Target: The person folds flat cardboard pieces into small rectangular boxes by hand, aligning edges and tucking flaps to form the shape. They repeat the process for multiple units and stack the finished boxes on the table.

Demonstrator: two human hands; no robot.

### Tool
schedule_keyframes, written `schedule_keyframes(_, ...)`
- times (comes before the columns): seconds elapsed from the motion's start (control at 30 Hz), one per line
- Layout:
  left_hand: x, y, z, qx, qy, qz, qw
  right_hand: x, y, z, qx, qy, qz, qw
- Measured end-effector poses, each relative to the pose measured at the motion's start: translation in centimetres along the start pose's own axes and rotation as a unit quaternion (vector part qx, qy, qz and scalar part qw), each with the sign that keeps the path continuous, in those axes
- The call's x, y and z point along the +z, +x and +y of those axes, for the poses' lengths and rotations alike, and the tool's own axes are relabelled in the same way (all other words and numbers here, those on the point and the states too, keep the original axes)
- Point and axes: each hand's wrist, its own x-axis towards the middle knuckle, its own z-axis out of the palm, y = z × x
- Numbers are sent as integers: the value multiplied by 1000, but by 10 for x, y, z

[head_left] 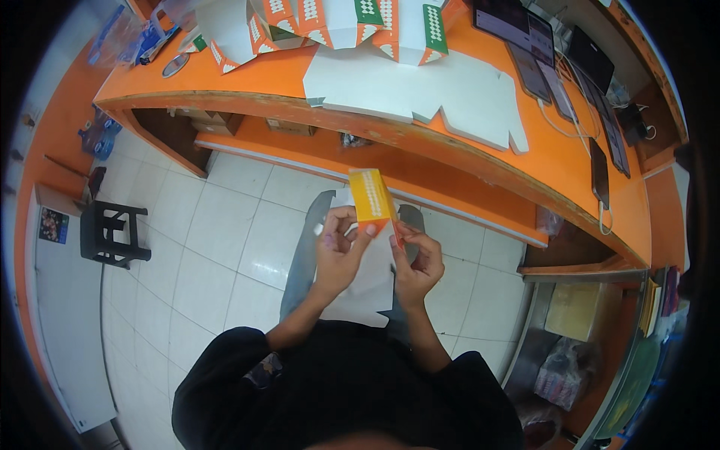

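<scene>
A small folded carton (370,196) with a yellow patterned panel and orange edges is held up over my lap. My left hand (343,251) grips its lower left side, with the thumb on the front edge. On the other side my right hand (415,261) pinches the orange lower right edge between thumb and fingers. Beneath my hands, flat white cardboard (360,289) lies across my lap. Part of the carton's underside is hidden by my fingers.
Ahead stands an orange desk (262,79) bearing folded orange, green and white cartons (322,22) and a stack of flat white blanks (420,86). Phones with cables (598,172) lie at right. A black stool (116,232) stands left; shelves (574,311) hold bagged items right.
</scene>
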Motion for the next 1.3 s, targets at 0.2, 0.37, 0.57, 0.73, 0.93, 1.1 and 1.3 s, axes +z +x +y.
schedule_keyframes(0.2,-14,10,9,150,188,-39,970,1,1,-9,35,23,-39,998)
schedule_keyframes(0.37,-14,3,11,154,272,-94,945,3,7,-11,183,98,-44,977)
schedule_keyframes(0.57,-14,-2,8,75,219,-71,970,2,13,-14,222,73,-79,969)
schedule_keyframes(0.73,-16,-5,5,28,150,-77,985,1,16,-14,211,108,-89,967)
schedule_keyframes(0.93,-19,-2,2,39,78,-63,994,2,10,-19,185,96,-144,967)
schedule_keyframes(1.1,-17,-6,2,1,37,-85,996,-4,14,-10,147,109,-154,971)
schedule_keyframes(1.3,-23,-12,-1,-73,2,-163,984,-5,18,5,122,149,-127,973)
